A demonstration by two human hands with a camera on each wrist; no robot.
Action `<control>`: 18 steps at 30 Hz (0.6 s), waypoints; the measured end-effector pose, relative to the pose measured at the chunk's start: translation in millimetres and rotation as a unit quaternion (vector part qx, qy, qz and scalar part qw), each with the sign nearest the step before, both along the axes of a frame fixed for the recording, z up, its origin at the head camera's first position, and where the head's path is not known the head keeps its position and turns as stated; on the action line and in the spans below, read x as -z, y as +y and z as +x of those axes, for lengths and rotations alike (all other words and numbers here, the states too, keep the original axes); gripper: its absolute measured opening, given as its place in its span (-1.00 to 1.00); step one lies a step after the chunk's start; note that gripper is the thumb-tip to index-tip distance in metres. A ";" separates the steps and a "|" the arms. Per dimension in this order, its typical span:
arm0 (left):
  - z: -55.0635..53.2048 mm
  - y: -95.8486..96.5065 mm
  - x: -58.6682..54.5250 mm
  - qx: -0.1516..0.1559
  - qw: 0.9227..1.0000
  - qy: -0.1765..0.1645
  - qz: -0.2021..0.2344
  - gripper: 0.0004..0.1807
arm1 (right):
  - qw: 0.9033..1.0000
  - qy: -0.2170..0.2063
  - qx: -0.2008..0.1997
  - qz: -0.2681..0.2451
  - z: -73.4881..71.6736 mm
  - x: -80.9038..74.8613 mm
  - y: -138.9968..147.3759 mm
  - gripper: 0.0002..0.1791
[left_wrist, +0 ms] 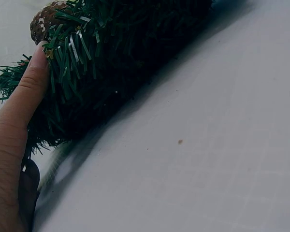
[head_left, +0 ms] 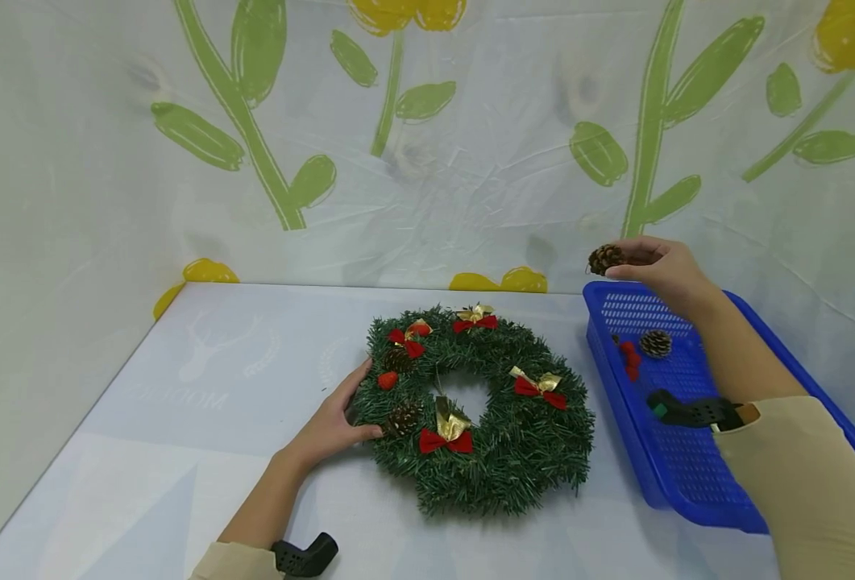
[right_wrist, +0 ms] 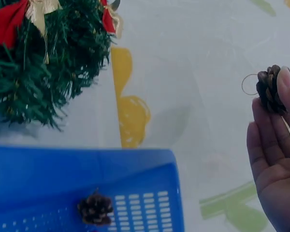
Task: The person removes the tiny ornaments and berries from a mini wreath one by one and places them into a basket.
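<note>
A green wreath (head_left: 536,451) lies on the table, decorated with red-and-gold bows, red berries and pine cones. My left hand (head_left: 336,425) holds its left edge, the thumb (left_wrist: 33,79) on the needles beside a pine cone (left_wrist: 46,21) and the fingers along the outer side. Up over the far end of the blue basket, my right hand (head_left: 662,266) pinches a brown pine cone (head_left: 606,259) between thumb and fingers. A thin wire loop (right_wrist: 249,84) sticks out from that cone in the right wrist view.
The blue plastic basket (head_left: 619,435) stands to the right of the wreath. Inside it are another pine cone (head_left: 655,344) and red berries (head_left: 630,361). Behind the white table (head_left: 144,451) hangs a sheet (head_left: 485,161) printed with flowers.
</note>
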State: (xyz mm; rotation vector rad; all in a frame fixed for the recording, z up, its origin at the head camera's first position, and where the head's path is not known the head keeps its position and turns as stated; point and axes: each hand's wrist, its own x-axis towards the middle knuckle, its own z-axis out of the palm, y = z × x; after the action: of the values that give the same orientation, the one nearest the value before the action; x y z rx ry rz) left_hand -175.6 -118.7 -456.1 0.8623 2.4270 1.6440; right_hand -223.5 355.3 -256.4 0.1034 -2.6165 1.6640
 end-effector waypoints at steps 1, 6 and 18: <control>0.6 0.0 -0.1 0.000 1.000 -0.002 0.001 0.11 | 1.000 0.000 0.001 0.005 0.5 1.9 3.3 -0.65; 1.1 0.3 0.2 0.001 1.000 0.002 -0.001 0.11 | 0.999 -0.002 0.008 0.043 5.3 10.0 19.0 -0.65; 1.0 1.2 0.0 -0.004 1.000 0.009 -0.005 0.12 | 0.993 -0.014 0.020 0.116 17.9 28.0 50.8 -0.65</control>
State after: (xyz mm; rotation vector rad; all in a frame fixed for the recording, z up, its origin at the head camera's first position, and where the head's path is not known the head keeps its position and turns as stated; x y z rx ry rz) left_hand -174.6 -117.5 -456.1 0.8727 2.4515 1.6318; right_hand -205.6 406.1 -284.4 0.0350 -2.8022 1.3545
